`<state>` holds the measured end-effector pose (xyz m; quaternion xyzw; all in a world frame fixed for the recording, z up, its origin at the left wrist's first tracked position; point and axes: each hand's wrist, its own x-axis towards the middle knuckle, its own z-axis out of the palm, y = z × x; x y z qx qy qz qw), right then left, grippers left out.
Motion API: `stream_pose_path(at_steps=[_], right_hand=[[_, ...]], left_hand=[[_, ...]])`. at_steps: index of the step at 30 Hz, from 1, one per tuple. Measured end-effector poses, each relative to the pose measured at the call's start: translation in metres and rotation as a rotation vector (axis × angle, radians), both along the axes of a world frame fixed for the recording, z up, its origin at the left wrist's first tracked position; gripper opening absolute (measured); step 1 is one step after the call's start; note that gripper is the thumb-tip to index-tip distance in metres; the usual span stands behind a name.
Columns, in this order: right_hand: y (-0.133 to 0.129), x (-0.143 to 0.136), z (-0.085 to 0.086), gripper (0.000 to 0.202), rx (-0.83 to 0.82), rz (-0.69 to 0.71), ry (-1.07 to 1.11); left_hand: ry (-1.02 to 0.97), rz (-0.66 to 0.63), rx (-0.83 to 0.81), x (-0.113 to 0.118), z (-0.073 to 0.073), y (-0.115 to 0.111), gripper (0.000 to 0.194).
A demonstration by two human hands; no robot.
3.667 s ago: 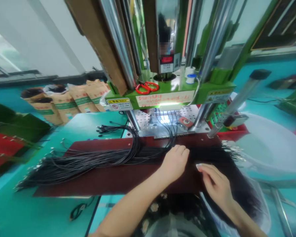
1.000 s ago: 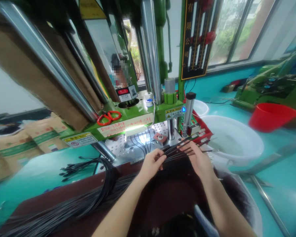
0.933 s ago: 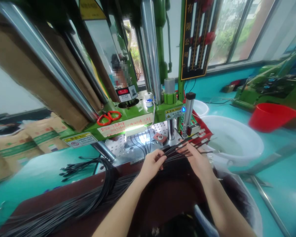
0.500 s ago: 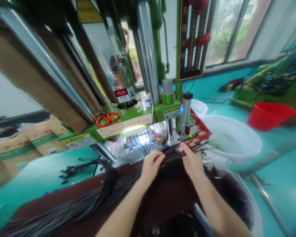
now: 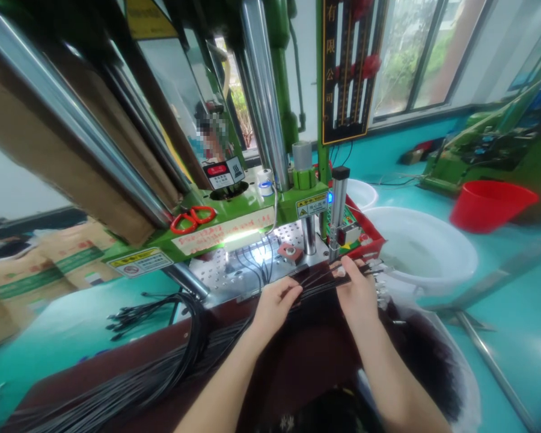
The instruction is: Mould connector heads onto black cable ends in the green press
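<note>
Left hand (image 5: 277,304) pinched, thumb against fingertips, on a few thin black cables (image 5: 318,285); right hand (image 5: 358,294) has its fingers curled about the same strands nearer their ends. Something small and white shows at the right fingers, too small to name.

Held cables lie over the far right corner of a dark red-brown board (image 5: 306,361). Long axis runs left to right, rising slightly toward the right; tips point past the right hand, toward a red bin (image 5: 373,231) and a white basin (image 5: 426,246) behind it.

Look: slim, smooth, matt black, loosely side by side and nearly straight between the hands — pale silvery ends (image 5: 381,290) clustered by the right hand, their detail blurred.

Thin cables (image 5: 252,261) also arch from the lit part of a perforated metal plate (image 5: 210,273) to the board's far edge, close to the left hand; whether these are the held strands, cannot tell.

Left part of the board: a thick black bundle (image 5: 130,376) lying lengthwise. One looped bunch (image 5: 193,337) curves off the far edge — its black tips (image 5: 126,316) above a teal tabletop (image 5: 67,325). Red-handled scissors (image 5: 193,220) rest on the green press beam (image 5: 234,207).
</note>
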<state>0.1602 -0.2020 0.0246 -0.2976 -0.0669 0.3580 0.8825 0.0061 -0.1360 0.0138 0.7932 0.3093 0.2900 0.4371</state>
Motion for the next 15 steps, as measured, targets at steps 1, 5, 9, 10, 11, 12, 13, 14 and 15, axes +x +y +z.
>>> stream_pose_path(at_steps=[1, 5, 9, 10, 11, 12, 13, 14, 15], right_hand=[[0.000, 0.000, 0.001, 0.032, 0.005, 0.000, 0.005], [0.002, 0.004, 0.000, 0.030, -0.010, 0.023, -0.141], [-0.004, 0.005, -0.004, 0.015, -0.058, 0.013, -0.323], [-0.006, 0.005, -0.005, 0.018, -0.061, 0.020, -0.328], [-0.008, 0.004, -0.006, 0.020, -0.060, 0.036, -0.324], [-0.010, 0.003, -0.007, 0.019, -0.062, 0.057, -0.316], [-0.011, 0.002, -0.008, 0.017, -0.074, 0.078, -0.314], [-0.012, 0.002, -0.009, 0.015, -0.091, 0.100, -0.321], [-0.013, 0.001, -0.010, 0.013, -0.112, 0.117, -0.332]], left_hand=[[0.005, -0.032, -0.026, -0.001, 0.001, -0.001, 0.022], [0.132, -0.268, -0.129, -0.002, 0.007, -0.003, 0.019], [0.204, -0.323, -0.208, 0.003, 0.012, 0.001, 0.028], [0.194, -0.300, -0.233, 0.005, 0.012, 0.003, 0.030], [0.181, -0.281, -0.257, 0.006, 0.012, 0.004, 0.031], [0.167, -0.269, -0.269, 0.006, 0.011, 0.005, 0.031], [0.155, -0.261, -0.270, 0.007, 0.011, 0.005, 0.032], [0.142, -0.257, -0.264, 0.006, 0.010, 0.005, 0.032], [0.128, -0.254, -0.256, 0.006, 0.009, 0.005, 0.032]])
